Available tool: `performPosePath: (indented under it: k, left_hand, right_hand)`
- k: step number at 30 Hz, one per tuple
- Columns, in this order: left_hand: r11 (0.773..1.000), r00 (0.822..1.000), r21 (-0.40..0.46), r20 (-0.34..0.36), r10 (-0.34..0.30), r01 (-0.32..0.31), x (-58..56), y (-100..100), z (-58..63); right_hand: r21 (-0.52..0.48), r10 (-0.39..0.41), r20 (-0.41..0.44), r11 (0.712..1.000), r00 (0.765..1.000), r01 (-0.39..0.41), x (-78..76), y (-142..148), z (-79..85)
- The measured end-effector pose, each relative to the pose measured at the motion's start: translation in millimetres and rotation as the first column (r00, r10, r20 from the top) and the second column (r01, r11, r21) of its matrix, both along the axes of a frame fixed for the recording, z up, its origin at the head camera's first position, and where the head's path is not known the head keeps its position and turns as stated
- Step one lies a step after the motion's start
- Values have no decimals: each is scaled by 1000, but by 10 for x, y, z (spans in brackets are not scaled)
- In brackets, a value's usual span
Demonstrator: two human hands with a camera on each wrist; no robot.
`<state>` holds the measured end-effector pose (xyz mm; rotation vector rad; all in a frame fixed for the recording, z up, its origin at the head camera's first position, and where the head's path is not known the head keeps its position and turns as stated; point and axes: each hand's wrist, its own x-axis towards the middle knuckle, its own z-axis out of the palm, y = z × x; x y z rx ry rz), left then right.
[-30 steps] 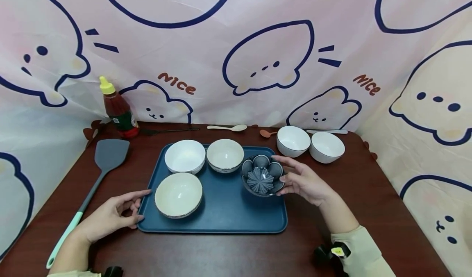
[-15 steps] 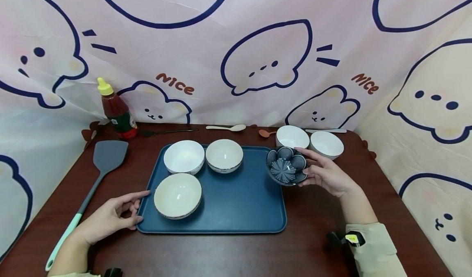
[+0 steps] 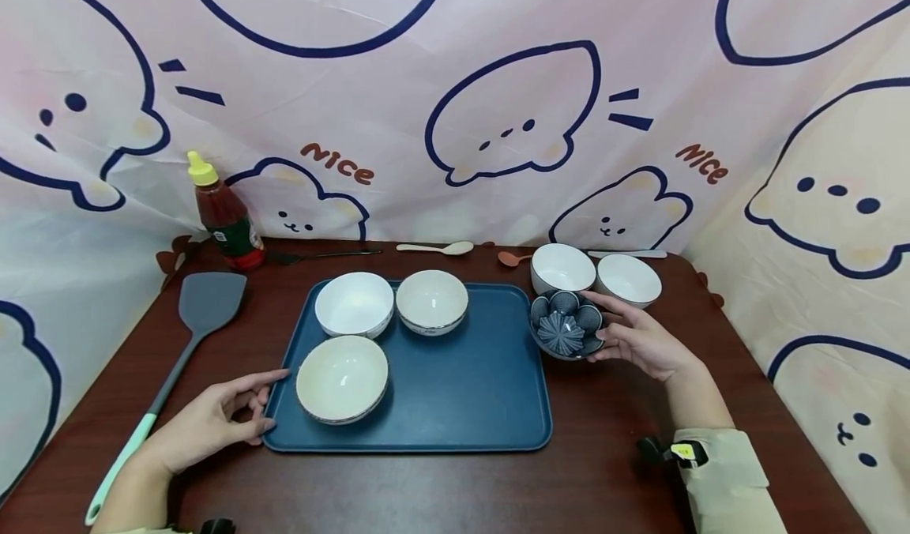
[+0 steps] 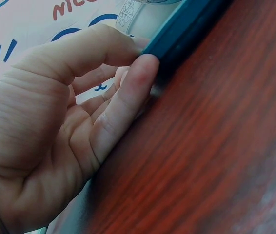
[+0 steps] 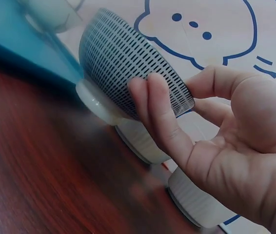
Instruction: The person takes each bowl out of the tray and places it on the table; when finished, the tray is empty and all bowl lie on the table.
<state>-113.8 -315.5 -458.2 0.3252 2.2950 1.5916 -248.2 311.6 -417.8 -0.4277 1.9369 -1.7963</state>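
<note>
My right hand (image 3: 638,335) grips the rim of a dark blue, flower-patterned bowl (image 3: 566,326) just past the right end of the blue tray (image 3: 469,376). In the right wrist view the outside of the patterned bowl (image 5: 123,61) shows dark dashes on white, and fingers press its wall. Whether its foot touches the table is unclear. My left hand (image 3: 209,423) holds the tray's left edge with thumb and forefinger; the left wrist view has these at the tray rim (image 4: 169,36). On the tray stand three pale bowls: back left (image 3: 354,303), back middle (image 3: 432,302) and front left (image 3: 343,379).
Two white bowls (image 3: 563,267) (image 3: 629,279) stand behind the held one. Along the back lie an orange spoon (image 3: 510,258), a cream spoon (image 3: 441,248), a dark fork-like utensil (image 3: 320,254) and a pale utensil (image 3: 629,253). A sauce bottle (image 3: 226,218) and long spatula (image 3: 195,329) are left.
My right hand has carried the patterned bowl rightward from over the tray's right part to beyond its edge, in front of the white bowls. My left hand has stayed at the tray's edge.
</note>
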Motion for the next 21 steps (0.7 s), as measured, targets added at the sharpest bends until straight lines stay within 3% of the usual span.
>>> performPosePath:
  k: [7, 21]
  left_hand:
    - [1000, 1000, 19, 2, -8, 8, 7, 17, -2]
    - [1000, 1000, 2, 18, 1, -1, 3, 2, 6]
  right_hand:
    - [55, -22, 14, 998, 1000, 21, 11, 33, -49]
    - [36, -15, 31, 999, 999, 13, -16, 74, -91]
